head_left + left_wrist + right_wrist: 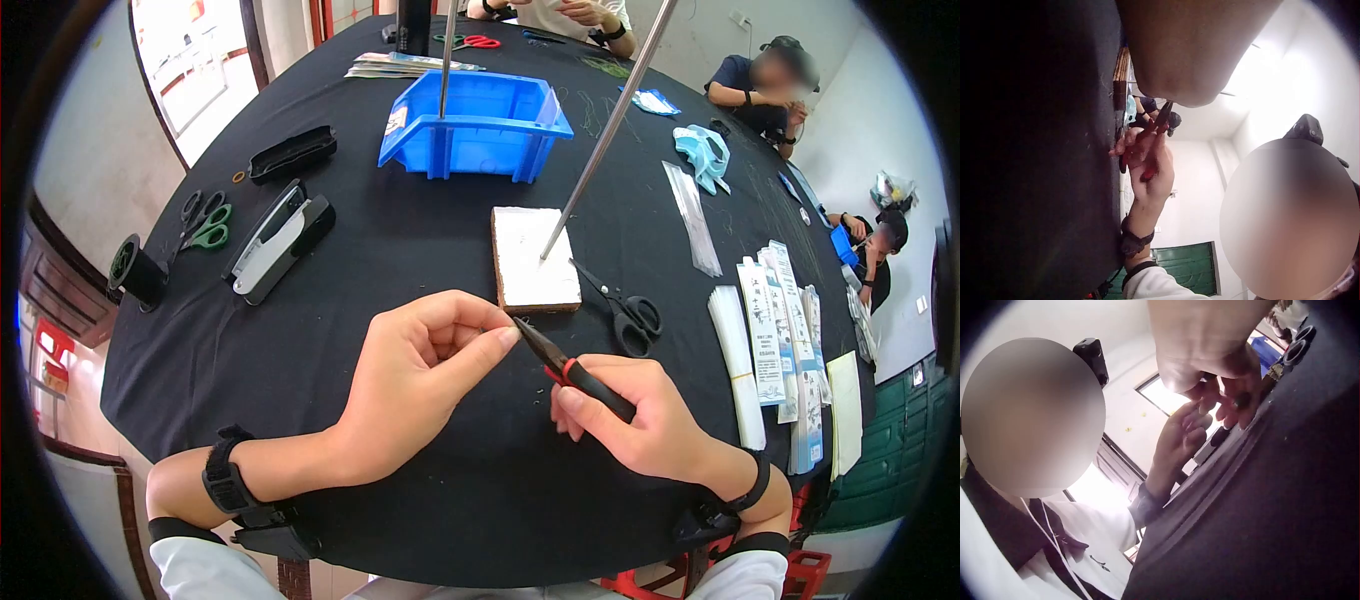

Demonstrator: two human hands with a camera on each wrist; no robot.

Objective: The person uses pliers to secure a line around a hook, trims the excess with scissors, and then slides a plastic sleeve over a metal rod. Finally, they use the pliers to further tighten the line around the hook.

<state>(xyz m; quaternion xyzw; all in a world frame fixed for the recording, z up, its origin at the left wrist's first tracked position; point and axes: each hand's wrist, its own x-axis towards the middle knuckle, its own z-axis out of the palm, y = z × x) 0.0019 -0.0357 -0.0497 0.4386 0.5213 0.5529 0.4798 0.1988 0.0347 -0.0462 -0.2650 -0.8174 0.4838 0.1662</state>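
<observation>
My left hand (420,370) hovers over the black tablecloth (400,250) with its fingers curled. Its thumb and forefinger pinch together right at the tip of the pliers (575,372); anything between them is too small to see. My right hand (650,425) grips the pliers by their black and red handles, nose pointing up-left at the left fingertips. In the left wrist view the right hand (1147,169) and the pliers (1150,134) show against the table edge. The right wrist view shows the left hand (1182,434) curled.
Just beyond the hands lies a white foam block (535,260) with a metal rod (600,140) stuck in it, and black scissors (628,312) beside it. Farther off are a blue bin (475,125), green scissors (208,230), black-and-white staplers (280,235), and packets (770,330). Other people sit around the table.
</observation>
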